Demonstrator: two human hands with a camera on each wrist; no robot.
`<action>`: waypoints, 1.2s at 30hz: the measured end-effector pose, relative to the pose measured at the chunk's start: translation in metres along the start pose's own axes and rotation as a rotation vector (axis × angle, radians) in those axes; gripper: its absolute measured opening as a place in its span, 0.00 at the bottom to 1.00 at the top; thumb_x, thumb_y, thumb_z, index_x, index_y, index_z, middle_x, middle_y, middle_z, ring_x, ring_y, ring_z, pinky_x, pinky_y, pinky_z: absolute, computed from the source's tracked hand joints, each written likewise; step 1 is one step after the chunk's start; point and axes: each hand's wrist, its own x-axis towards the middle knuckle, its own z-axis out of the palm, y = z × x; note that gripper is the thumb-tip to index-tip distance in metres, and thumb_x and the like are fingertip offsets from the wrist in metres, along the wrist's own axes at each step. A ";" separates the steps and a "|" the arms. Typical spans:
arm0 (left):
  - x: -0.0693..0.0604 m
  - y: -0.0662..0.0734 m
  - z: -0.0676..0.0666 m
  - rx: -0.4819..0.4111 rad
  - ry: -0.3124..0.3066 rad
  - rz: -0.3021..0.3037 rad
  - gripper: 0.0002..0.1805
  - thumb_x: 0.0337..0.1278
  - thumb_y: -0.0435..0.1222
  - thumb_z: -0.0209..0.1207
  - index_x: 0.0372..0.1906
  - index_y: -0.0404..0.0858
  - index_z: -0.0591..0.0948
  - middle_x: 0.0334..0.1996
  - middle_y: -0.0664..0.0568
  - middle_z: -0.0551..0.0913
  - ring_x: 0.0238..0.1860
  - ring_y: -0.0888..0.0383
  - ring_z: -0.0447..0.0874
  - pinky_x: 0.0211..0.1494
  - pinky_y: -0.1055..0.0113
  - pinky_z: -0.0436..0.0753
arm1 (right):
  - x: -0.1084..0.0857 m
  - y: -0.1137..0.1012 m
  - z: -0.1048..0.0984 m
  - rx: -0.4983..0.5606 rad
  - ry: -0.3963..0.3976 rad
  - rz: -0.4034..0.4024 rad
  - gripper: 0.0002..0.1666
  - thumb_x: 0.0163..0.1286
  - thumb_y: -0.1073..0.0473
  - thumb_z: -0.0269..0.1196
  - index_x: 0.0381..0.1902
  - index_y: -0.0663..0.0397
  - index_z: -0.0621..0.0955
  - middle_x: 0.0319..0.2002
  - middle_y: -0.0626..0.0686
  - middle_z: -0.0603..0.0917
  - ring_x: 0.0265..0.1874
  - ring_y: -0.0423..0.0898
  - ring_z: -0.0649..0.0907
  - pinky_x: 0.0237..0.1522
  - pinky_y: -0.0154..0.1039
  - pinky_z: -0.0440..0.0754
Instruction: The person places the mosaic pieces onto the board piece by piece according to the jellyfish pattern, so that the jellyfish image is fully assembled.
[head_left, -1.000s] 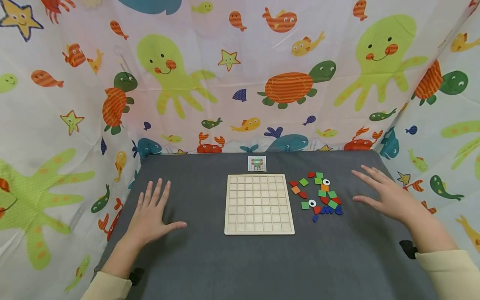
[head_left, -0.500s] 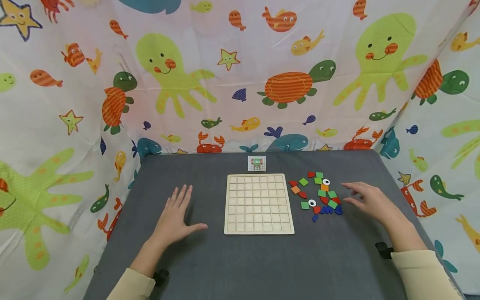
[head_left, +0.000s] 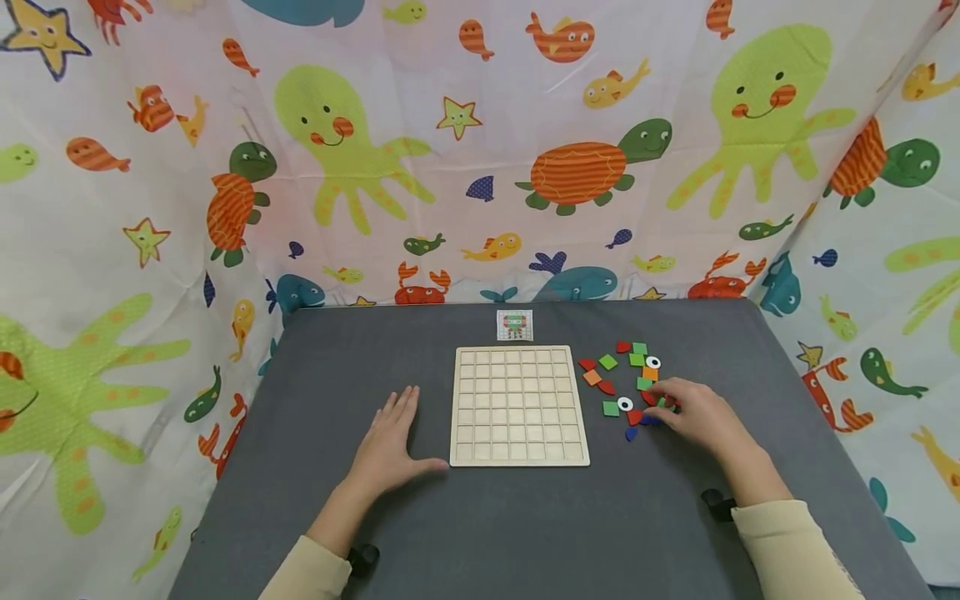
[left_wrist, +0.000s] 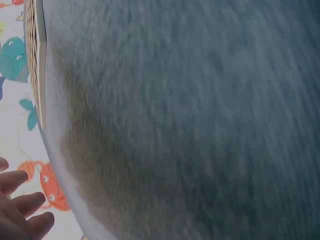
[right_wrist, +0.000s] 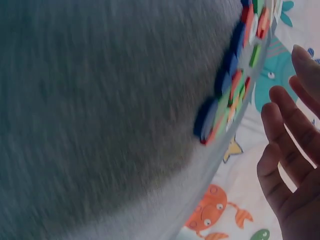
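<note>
A pale wooden grid board (head_left: 520, 407) lies flat on the grey table, its cells bare. My left hand (head_left: 388, 457) is beside its near left corner, fingers straight and thumb spread, the thumb tip close to or touching the edge. Right of the board are scattered small flat pieces: green squares (head_left: 611, 409), red rounded pieces (head_left: 623, 347), orange squares (head_left: 592, 377), white rings (head_left: 625, 404) and blue pieces (head_left: 631, 434). Over the near right pieces hovers my right hand (head_left: 701, 419), hiding some. In the right wrist view its fingers (right_wrist: 280, 120) are loosely bent with nothing visible between them.
A small card (head_left: 514, 325) with a coloured grid figure lies behind the board. The grey table (head_left: 480, 533) ends at a curtain (head_left: 480, 192) printed with sea animals, which also hangs at both sides. Each wrist wears a dark strap mount (head_left: 717, 505).
My left hand has moved right, up to the board's near left corner. My right hand has come left and down over the pieces, its fingers drawing closer together. Board and card stay put.
</note>
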 end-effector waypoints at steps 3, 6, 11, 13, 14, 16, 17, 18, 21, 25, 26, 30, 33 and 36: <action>0.002 0.003 0.005 -0.019 -0.015 0.008 0.75 0.30 0.69 0.75 0.82 0.41 0.49 0.81 0.45 0.53 0.81 0.41 0.47 0.79 0.39 0.53 | 0.000 -0.004 0.009 -0.034 -0.002 0.044 0.21 0.61 0.49 0.75 0.49 0.54 0.87 0.39 0.54 0.87 0.38 0.51 0.83 0.41 0.57 0.84; 0.003 0.006 0.011 -0.032 -0.022 0.013 0.74 0.31 0.69 0.74 0.82 0.41 0.49 0.81 0.45 0.54 0.81 0.41 0.47 0.79 0.39 0.54 | 0.000 -0.008 0.016 -0.059 -0.004 0.077 0.22 0.61 0.46 0.74 0.48 0.53 0.88 0.40 0.53 0.88 0.38 0.51 0.83 0.42 0.58 0.83; 0.006 0.013 0.018 -0.031 -0.054 -0.005 0.73 0.32 0.70 0.73 0.81 0.40 0.52 0.81 0.44 0.52 0.81 0.40 0.44 0.79 0.39 0.54 | 0.001 -0.015 0.026 -0.067 -0.020 0.103 0.20 0.61 0.45 0.74 0.45 0.51 0.88 0.39 0.51 0.89 0.39 0.51 0.84 0.44 0.59 0.83; 0.007 0.015 0.020 -0.021 -0.071 -0.009 0.73 0.32 0.70 0.73 0.81 0.40 0.52 0.82 0.44 0.49 0.82 0.40 0.40 0.80 0.40 0.53 | 0.001 -0.015 0.029 -0.069 -0.022 0.112 0.19 0.61 0.46 0.74 0.44 0.51 0.88 0.39 0.51 0.89 0.39 0.52 0.85 0.45 0.59 0.83; 0.008 0.016 0.022 -0.019 -0.075 -0.005 0.73 0.31 0.70 0.73 0.81 0.39 0.53 0.82 0.43 0.48 0.82 0.40 0.39 0.79 0.39 0.53 | 0.002 -0.015 0.030 -0.072 -0.022 0.116 0.19 0.61 0.46 0.74 0.43 0.51 0.88 0.38 0.51 0.89 0.39 0.52 0.85 0.45 0.59 0.83; 0.010 0.017 0.024 -0.019 -0.083 0.003 0.73 0.32 0.69 0.74 0.81 0.39 0.53 0.82 0.43 0.47 0.82 0.41 0.37 0.80 0.40 0.52 | 0.003 -0.016 0.032 -0.078 -0.025 0.119 0.18 0.61 0.47 0.74 0.42 0.52 0.88 0.38 0.51 0.89 0.39 0.52 0.85 0.45 0.60 0.83; 0.011 0.017 0.025 -0.021 -0.088 0.008 0.72 0.32 0.69 0.74 0.81 0.39 0.54 0.82 0.43 0.48 0.82 0.41 0.38 0.80 0.40 0.52 | 0.003 -0.016 0.032 -0.078 -0.026 0.119 0.18 0.61 0.47 0.74 0.42 0.52 0.88 0.38 0.51 0.89 0.39 0.53 0.85 0.45 0.60 0.83; 0.012 0.018 0.026 -0.026 -0.093 0.014 0.72 0.32 0.69 0.74 0.81 0.39 0.54 0.82 0.43 0.49 0.82 0.41 0.39 0.80 0.41 0.52 | 0.003 -0.016 0.032 -0.078 -0.027 0.115 0.17 0.61 0.48 0.74 0.42 0.52 0.88 0.38 0.51 0.89 0.39 0.53 0.85 0.45 0.60 0.83; 0.015 0.018 0.030 -0.047 -0.121 0.028 0.72 0.32 0.68 0.74 0.81 0.38 0.55 0.81 0.43 0.51 0.82 0.42 0.40 0.80 0.42 0.52 | 0.004 -0.017 0.032 -0.078 -0.029 0.094 0.15 0.61 0.51 0.74 0.40 0.54 0.88 0.36 0.51 0.88 0.37 0.52 0.84 0.44 0.59 0.83; 0.016 0.019 0.036 -0.073 -0.166 0.047 0.71 0.34 0.69 0.73 0.81 0.38 0.54 0.81 0.43 0.51 0.82 0.42 0.40 0.80 0.42 0.51 | 0.005 -0.018 0.032 -0.072 -0.008 0.048 0.12 0.59 0.58 0.74 0.39 0.56 0.88 0.33 0.51 0.86 0.33 0.50 0.82 0.40 0.56 0.83; 0.017 0.019 0.038 -0.076 -0.175 0.051 0.71 0.34 0.69 0.73 0.81 0.38 0.54 0.81 0.43 0.50 0.82 0.43 0.39 0.81 0.42 0.51 | 0.004 -0.019 0.032 -0.071 -0.001 0.040 0.11 0.59 0.60 0.74 0.39 0.57 0.88 0.33 0.52 0.86 0.33 0.50 0.82 0.40 0.55 0.83; 0.018 0.021 0.043 -0.073 -0.187 0.051 0.71 0.35 0.69 0.72 0.81 0.38 0.53 0.82 0.45 0.49 0.82 0.45 0.40 0.81 0.42 0.49 | 0.005 -0.020 0.032 -0.065 0.000 0.055 0.13 0.58 0.61 0.74 0.41 0.59 0.87 0.35 0.54 0.85 0.36 0.52 0.82 0.44 0.57 0.83; 0.019 0.022 0.044 -0.068 -0.178 0.034 0.71 0.36 0.69 0.72 0.81 0.37 0.53 0.82 0.45 0.50 0.82 0.46 0.41 0.81 0.42 0.49 | 0.006 -0.021 0.032 -0.074 -0.027 0.095 0.15 0.59 0.58 0.75 0.42 0.59 0.87 0.36 0.54 0.85 0.37 0.53 0.82 0.46 0.58 0.82; 0.020 0.022 0.044 -0.059 -0.171 0.021 0.69 0.38 0.68 0.72 0.81 0.37 0.53 0.81 0.45 0.51 0.82 0.45 0.42 0.81 0.42 0.50 | 0.009 -0.021 0.032 -0.086 -0.047 0.105 0.14 0.60 0.58 0.74 0.42 0.58 0.87 0.36 0.54 0.86 0.37 0.53 0.82 0.46 0.59 0.82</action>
